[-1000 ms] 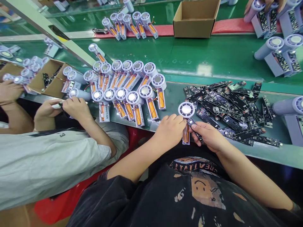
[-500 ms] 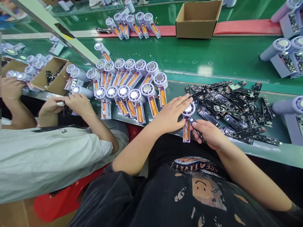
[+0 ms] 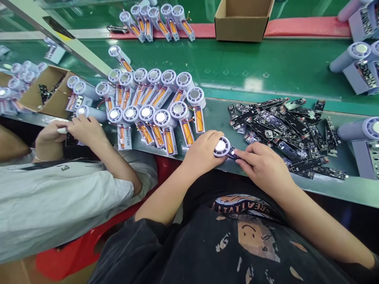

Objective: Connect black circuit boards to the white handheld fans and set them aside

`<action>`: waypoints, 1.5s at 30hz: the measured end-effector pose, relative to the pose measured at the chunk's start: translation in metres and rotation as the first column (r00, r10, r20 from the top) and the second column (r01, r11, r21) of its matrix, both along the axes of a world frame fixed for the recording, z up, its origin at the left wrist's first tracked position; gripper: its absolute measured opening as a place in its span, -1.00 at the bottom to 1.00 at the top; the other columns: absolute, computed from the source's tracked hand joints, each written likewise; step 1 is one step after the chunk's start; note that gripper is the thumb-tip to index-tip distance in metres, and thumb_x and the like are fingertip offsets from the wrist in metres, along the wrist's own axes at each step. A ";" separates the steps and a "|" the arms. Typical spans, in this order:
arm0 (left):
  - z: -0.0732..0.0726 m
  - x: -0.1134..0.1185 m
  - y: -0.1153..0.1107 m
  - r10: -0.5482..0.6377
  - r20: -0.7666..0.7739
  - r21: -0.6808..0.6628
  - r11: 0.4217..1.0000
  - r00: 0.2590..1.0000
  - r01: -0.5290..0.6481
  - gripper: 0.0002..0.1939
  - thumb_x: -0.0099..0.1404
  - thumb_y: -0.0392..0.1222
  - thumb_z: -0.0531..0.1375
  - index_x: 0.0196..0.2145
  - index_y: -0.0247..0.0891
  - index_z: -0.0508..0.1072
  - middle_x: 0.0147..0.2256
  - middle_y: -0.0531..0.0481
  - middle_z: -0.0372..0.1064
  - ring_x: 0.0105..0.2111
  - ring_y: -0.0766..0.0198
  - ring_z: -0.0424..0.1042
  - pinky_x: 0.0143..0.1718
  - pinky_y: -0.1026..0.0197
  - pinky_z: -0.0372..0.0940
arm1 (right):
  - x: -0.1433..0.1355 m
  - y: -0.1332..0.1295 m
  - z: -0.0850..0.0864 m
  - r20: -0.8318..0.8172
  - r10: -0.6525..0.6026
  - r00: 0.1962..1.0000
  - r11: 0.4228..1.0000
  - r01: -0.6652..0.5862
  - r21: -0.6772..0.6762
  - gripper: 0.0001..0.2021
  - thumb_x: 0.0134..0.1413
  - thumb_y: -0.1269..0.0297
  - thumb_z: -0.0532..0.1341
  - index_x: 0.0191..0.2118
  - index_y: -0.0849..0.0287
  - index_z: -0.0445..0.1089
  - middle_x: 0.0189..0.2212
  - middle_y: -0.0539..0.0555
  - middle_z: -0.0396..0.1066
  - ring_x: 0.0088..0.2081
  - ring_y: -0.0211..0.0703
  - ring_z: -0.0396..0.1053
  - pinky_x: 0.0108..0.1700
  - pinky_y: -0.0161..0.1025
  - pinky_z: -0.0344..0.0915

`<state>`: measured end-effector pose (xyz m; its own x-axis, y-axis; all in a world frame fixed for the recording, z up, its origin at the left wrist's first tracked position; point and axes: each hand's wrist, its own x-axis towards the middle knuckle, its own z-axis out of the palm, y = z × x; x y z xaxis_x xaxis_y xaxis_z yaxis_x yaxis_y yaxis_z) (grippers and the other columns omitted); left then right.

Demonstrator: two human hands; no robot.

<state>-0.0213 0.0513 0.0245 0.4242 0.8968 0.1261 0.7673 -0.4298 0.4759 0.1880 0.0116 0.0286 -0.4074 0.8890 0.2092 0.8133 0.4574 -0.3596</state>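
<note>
My left hand (image 3: pixel 204 151) is wrapped round a pale purple fan unit (image 3: pixel 222 146), its round end facing up. Most of the unit's body is hidden by the hand. Just right of it, my right hand (image 3: pixel 263 165) pinches a small black circuit board (image 3: pixel 232 153), whose far end meets the side of the fan unit. A loose pile of black circuit boards (image 3: pixel 284 130) lies beyond my right hand. To the left stand several fan units (image 3: pixel 162 118) in rows, with orange batteries and thin wires showing.
An open cardboard box (image 3: pixel 243 23) stands on a red strip (image 3: pixel 304 27) at the back. Other fan units (image 3: pixel 359 132) stand at the right edge. On the left, a person's hands (image 3: pixel 85 130) work near a cardboard box (image 3: pixel 49 92) and a slanted metal post (image 3: pixel 71 43).
My left hand has come down and closed round the fan unit, which has shifted left and turned. My right hand has brought the board up against its side.
</note>
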 end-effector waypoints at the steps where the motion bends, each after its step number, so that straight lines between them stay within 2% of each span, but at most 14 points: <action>1: -0.002 0.001 -0.001 0.006 0.004 -0.002 1.000 1.000 -0.006 -0.49 0.14 -0.24 0.38 0.02 -0.30 0.35 -0.02 -0.16 0.40 0.04 0.02 0.39 0.08 0.02 0.34 | 0.001 0.001 -0.002 0.001 0.019 1.000 1.000 -0.019 0.018 -0.76 0.27 0.26 0.19 -0.04 0.12 0.55 -0.32 0.11 0.45 -0.30 -0.10 0.35 -0.23 -0.16 0.28; 6: -0.004 0.001 0.002 0.004 0.013 -0.027 1.000 1.000 -0.003 -0.48 0.13 -0.22 0.38 0.03 -0.27 0.35 -0.01 -0.14 0.41 0.05 0.03 0.40 0.09 0.02 0.33 | -0.002 0.001 -0.008 0.027 -0.004 1.000 0.998 0.003 0.057 -0.78 0.21 0.27 0.26 -0.06 0.12 0.55 -0.24 0.10 0.51 -0.23 -0.04 0.34 -0.17 -0.12 0.23; 12: -0.003 0.000 0.004 -0.007 0.003 -0.021 1.000 1.000 0.007 -0.47 0.14 -0.23 0.37 0.05 -0.27 0.36 -0.01 -0.14 0.41 0.03 0.03 0.41 0.08 0.02 0.34 | -0.008 -0.001 -0.005 0.091 -0.023 0.996 0.989 0.009 0.149 -0.76 0.19 0.37 0.21 -0.07 0.19 0.55 -0.26 0.12 0.52 -0.27 -0.07 0.37 -0.20 -0.13 0.19; 20: -0.005 -0.001 0.006 -0.029 0.021 -0.034 0.999 0.999 0.030 -0.48 0.15 -0.26 0.33 0.07 -0.27 0.35 0.01 -0.16 0.41 0.04 0.02 0.40 0.09 -0.01 0.34 | -0.007 0.014 0.003 0.129 0.095 0.987 0.995 -0.098 0.017 -0.77 0.13 0.40 0.24 -0.12 0.21 0.58 -0.33 0.12 0.45 -0.30 -0.06 0.37 -0.22 -0.12 0.28; 23: -0.008 -0.001 0.005 -0.046 0.052 -0.019 0.999 0.998 0.047 -0.48 0.16 -0.27 0.32 0.07 -0.26 0.34 0.01 -0.16 0.41 0.05 0.03 0.40 0.10 -0.02 0.33 | -0.006 0.012 0.000 0.091 0.117 0.989 0.993 -0.117 -0.006 -0.77 0.16 0.41 0.22 -0.11 0.25 0.57 -0.30 0.15 0.45 -0.28 -0.06 0.36 -0.20 -0.12 0.31; 27: -0.010 -0.002 0.005 -0.040 0.074 -0.015 0.999 0.996 0.041 -0.47 0.16 -0.27 0.32 0.08 -0.28 0.34 0.01 -0.17 0.40 0.06 0.04 0.39 0.11 -0.01 0.32 | -0.004 0.004 -0.008 0.020 0.104 0.994 0.993 -0.105 0.047 -0.74 0.22 0.40 0.18 -0.03 0.31 0.54 -0.23 0.20 0.46 -0.25 -0.04 0.32 -0.17 -0.11 0.32; 30: -0.007 -0.002 0.004 -0.051 0.039 -0.026 0.998 0.998 0.052 -0.43 0.17 -0.26 0.32 0.13 -0.32 0.32 0.03 -0.20 0.40 0.07 0.03 0.39 0.13 -0.01 0.31 | -0.004 0.000 -0.012 -0.006 0.062 0.998 0.995 -0.061 0.080 -0.73 0.25 0.38 0.17 -0.03 0.28 0.54 -0.24 0.20 0.46 -0.27 -0.04 0.29 -0.19 -0.11 0.31; 33: 0.000 -0.001 0.001 -0.108 -0.035 0.016 0.994 0.993 0.109 -0.36 0.21 -0.18 0.33 0.21 -0.24 0.27 0.13 -0.23 0.33 0.13 -0.04 0.35 0.15 -0.09 0.28 | -0.005 0.000 -0.015 -0.024 0.052 0.998 0.996 -0.050 0.072 -0.74 0.26 0.37 0.16 -0.04 0.24 0.54 -0.25 0.19 0.47 -0.27 -0.04 0.30 -0.20 -0.10 0.31; 35: 0.006 0.001 0.000 -0.164 -0.090 0.085 0.981 0.982 0.172 -0.53 0.27 -0.16 0.30 0.12 -0.17 0.38 0.20 -0.20 0.28 0.22 -0.09 0.26 0.20 -0.15 0.20 | -0.004 0.000 -0.016 -0.033 0.055 0.998 0.997 -0.053 0.055 -0.75 0.26 0.37 0.17 -0.03 0.23 0.53 -0.24 0.19 0.47 -0.25 -0.02 0.32 -0.18 -0.08 0.32; 38: 0.014 0.005 0.001 -0.240 -0.159 0.102 0.961 0.958 0.258 -0.84 0.35 -0.18 0.22 -0.11 -0.17 0.50 0.10 -0.11 0.39 0.20 -0.04 0.28 0.20 -0.14 0.15 | 0.001 0.000 -0.018 -0.059 0.028 0.998 0.999 -0.027 0.020 -0.70 0.24 0.32 0.21 0.05 0.27 0.46 -0.21 0.20 0.49 -0.19 0.02 0.36 -0.10 -0.03 0.34; 41: 0.019 0.008 0.005 -0.270 -0.205 0.019 0.960 0.941 0.279 -0.86 0.33 -0.16 0.26 -0.15 -0.16 0.52 -0.02 -0.05 0.45 0.06 0.02 0.37 0.09 -0.08 0.22 | 0.011 -0.004 -0.020 -0.109 -0.027 0.994 1.000 0.025 -0.018 -0.57 0.20 0.25 0.27 0.13 0.33 0.38 -0.13 0.25 0.49 -0.10 0.06 0.39 -0.01 0.02 0.34; 45: 0.021 0.011 0.014 -0.288 -0.224 -0.043 0.957 0.931 0.286 -0.86 0.29 -0.17 0.31 -0.18 -0.17 0.52 -0.09 -0.03 0.45 0.00 0.03 0.39 0.01 -0.03 0.26 | 0.022 -0.012 -0.019 -0.133 -0.081 0.988 0.993 0.068 -0.094 -0.73 0.20 0.23 0.26 -0.04 0.23 0.49 -0.18 0.20 0.49 -0.13 0.02 0.41 -0.08 -0.03 0.35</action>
